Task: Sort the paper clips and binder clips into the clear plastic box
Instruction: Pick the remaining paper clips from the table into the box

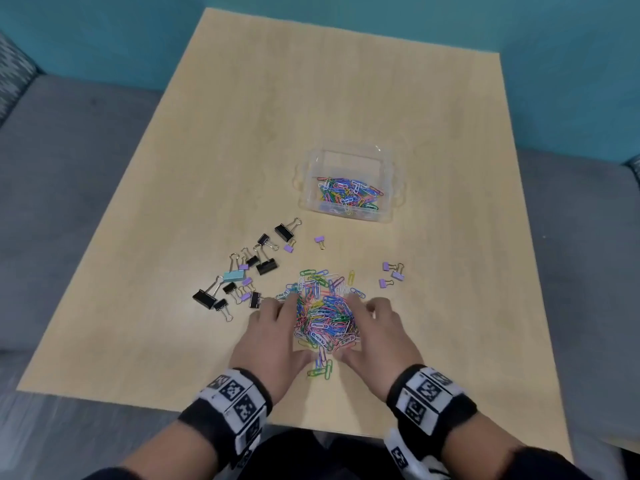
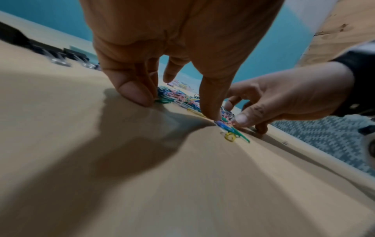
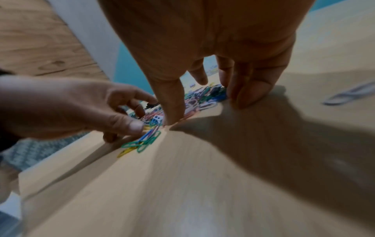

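Observation:
A heap of coloured paper clips (image 1: 327,320) lies on the wooden table (image 1: 311,98) near its front edge. My left hand (image 1: 273,327) and right hand (image 1: 375,327) flank the heap, fingertips on the table and thumbs nearly meeting at its near side. In the left wrist view the left hand (image 2: 176,102) stands spread over the clips (image 2: 178,96). The right hand (image 3: 209,102) does the same in its own view. The clear plastic box (image 1: 304,174) stands further back, right of centre, with paper clips (image 1: 349,194) inside. Black, blue and purple binder clips (image 1: 242,275) lie scattered at the left.
Three small purple binder clips (image 1: 393,271) lie right of the heap, and one more (image 1: 320,241) nearer the box. A few loose paper clips (image 1: 320,370) trail behind my thumbs. Grey upholstery (image 1: 69,168) and a teal wall surround the table.

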The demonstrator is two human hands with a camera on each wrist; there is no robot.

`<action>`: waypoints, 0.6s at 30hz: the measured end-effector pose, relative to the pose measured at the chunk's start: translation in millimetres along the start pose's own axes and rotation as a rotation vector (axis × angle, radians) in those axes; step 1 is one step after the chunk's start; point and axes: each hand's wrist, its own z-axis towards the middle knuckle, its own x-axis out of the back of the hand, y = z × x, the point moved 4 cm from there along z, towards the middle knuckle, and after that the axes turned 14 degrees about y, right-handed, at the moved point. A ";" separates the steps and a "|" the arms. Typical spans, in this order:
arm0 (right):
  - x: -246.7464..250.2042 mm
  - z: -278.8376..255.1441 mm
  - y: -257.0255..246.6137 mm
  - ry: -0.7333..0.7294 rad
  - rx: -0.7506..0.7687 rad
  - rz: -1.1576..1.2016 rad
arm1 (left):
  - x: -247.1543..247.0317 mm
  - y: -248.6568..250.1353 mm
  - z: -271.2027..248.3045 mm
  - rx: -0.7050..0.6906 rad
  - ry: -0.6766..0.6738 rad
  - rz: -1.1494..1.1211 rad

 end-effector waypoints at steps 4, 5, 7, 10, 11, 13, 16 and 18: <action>-4.6 15.8 -17.1 0.029 0.056 -0.065 | -7.6 17.0 14.9 -0.028 -0.033 0.045; -3.8 17.0 -18.1 0.032 0.065 -0.066 | -8.9 19.7 16.3 -0.043 -0.042 0.047; -3.1 17.7 -17.8 0.025 0.097 -0.072 | -10.9 21.9 17.9 -0.084 -0.040 0.066; -2.0 16.3 -13.7 0.017 0.143 -0.073 | -12.5 23.7 19.0 -0.132 -0.019 0.076; -2.1 16.1 -12.4 0.018 0.147 -0.070 | -12.8 23.3 19.2 -0.142 -0.019 0.081; -2.2 16.1 -10.6 0.023 0.140 -0.060 | -11.4 22.3 19.5 -0.165 -0.009 0.081; 0.3 16.5 -10.2 0.016 0.113 -0.010 | -8.4 21.8 19.5 -0.188 -0.009 0.064; 4.0 17.0 -9.8 0.012 0.093 0.016 | -5.7 21.7 19.2 -0.192 0.007 0.044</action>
